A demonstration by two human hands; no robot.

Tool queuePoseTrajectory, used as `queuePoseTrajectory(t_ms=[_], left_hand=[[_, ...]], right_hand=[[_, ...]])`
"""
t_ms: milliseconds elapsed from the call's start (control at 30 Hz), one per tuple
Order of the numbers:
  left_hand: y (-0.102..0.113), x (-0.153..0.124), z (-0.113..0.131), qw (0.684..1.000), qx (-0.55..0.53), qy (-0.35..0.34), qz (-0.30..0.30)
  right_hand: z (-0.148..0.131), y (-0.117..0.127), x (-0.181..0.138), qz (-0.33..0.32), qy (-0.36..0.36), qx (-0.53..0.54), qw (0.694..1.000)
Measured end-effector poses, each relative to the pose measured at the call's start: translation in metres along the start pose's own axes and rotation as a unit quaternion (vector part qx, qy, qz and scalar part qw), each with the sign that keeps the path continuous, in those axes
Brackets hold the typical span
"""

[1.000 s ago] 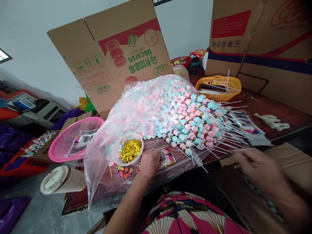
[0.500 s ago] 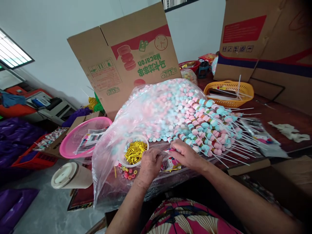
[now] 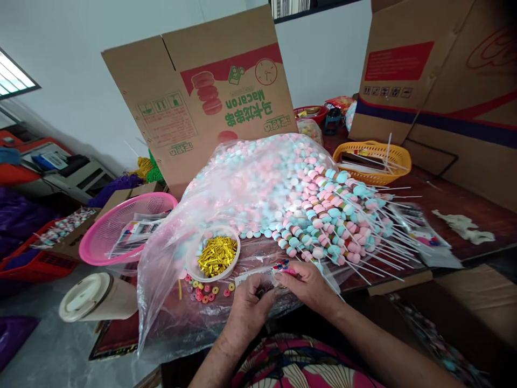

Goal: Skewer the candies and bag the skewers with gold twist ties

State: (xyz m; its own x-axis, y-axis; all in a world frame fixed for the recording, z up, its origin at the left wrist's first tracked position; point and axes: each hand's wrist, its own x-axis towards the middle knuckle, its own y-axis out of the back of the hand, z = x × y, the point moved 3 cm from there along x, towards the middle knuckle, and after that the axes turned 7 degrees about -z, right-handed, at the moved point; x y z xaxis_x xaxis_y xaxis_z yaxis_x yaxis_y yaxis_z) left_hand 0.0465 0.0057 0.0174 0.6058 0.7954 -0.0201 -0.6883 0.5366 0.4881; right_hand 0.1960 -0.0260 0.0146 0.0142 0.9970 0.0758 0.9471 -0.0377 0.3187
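Note:
In front of my body, my right hand (image 3: 309, 285) pinches a small clear plastic bag with a colourful print (image 3: 280, 265). My left hand (image 3: 252, 304) has its fingers curled at the other end of this bag, thumb toward the fingers. Part of the bag is hidden behind my hands. Just beyond them lies a heap of marshmallow skewers (image 3: 339, 215), pink, blue and brown on white sticks. To the left is a round white tub (image 3: 238, 258) of gold twist ties (image 3: 218, 256). Several ring-shaped candies (image 3: 205, 289) lie below it.
A big clear plastic bag of pink and blue marshmallows (image 3: 250, 183) covers the table's middle. At the left are a pink basket (image 3: 92, 237) and a lidded cup (image 3: 100, 296). A yellow basket (image 3: 374, 172) stands right, with cardboard boxes (image 3: 238, 59) behind.
Both hands have come slightly nearer my body with the bag. The bag's gold-tied end no longer shows beneath them. The whole view has shifted a little to the right.

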Motion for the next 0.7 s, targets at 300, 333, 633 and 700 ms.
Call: queuePoseTrajectory(t_ms=[300, 333, 633, 700], left_hand=[[0.014, -0.001, 0.001, 0.987, 0.102, -0.071, -0.1], [0.014, -0.001, 0.0, 0.987, 0.107, -0.076, -0.093], [0.023, -0.007, -0.011, 0.995, 0.055, -0.072, 0.047], [0.03, -0.01, -0.011, 0.993, 0.036, -0.088, 0.073]], right_hand=[[-0.005, 0.013, 0.004, -0.121, -0.063, 0.086, 0.987], [-0.004, 0.012, 0.004, -0.1, -0.072, 0.099, 0.988], [0.012, 0.037, 0.013, 0.076, -0.084, -0.234, 0.966], [0.02, 0.059, 0.018, 0.083, -0.127, -0.409, 0.9]])
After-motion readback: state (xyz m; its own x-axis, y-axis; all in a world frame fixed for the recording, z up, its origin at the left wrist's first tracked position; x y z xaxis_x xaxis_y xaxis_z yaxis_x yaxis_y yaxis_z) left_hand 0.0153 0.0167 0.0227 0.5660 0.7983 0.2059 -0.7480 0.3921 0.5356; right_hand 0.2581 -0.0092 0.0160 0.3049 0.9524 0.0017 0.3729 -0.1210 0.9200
